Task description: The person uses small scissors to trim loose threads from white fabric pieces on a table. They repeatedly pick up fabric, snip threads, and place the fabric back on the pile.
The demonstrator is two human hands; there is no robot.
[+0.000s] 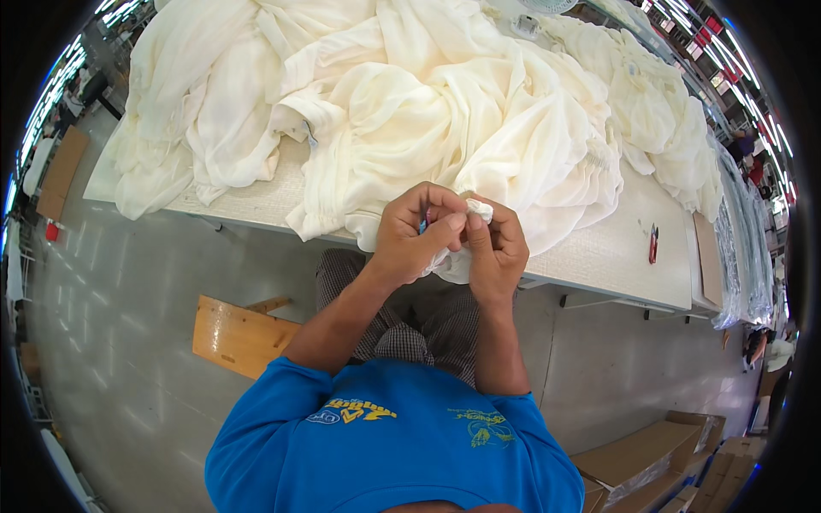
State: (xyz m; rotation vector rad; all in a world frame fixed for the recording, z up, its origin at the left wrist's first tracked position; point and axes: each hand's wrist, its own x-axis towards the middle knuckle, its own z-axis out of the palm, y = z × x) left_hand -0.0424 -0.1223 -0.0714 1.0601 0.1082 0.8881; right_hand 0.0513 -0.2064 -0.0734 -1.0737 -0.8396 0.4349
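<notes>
Both hands meet at the near edge of a table heaped with cream, gathered fabric (410,122). My left hand (420,234) has its thumb and fingers closed together, with a small object, blue and dark, partly showing inside them; its kind is hidden. My right hand (497,247) pinches a small bunched piece of white fabric (478,210) between thumb and fingers, close to my left fingertips. More white cloth (452,264) hangs below the hands, above my lap. A small blue-grey tag or clip (310,133) is on a gathered band of the heap.
Red-handled snips or a similar small tool (653,243) lie on the tabletop (632,227) at right. More cream fabric (654,109) and plastic-covered material (744,237) lie beyond. A wooden stool (237,330) stands at lower left; cardboard boxes (641,455) are at lower right.
</notes>
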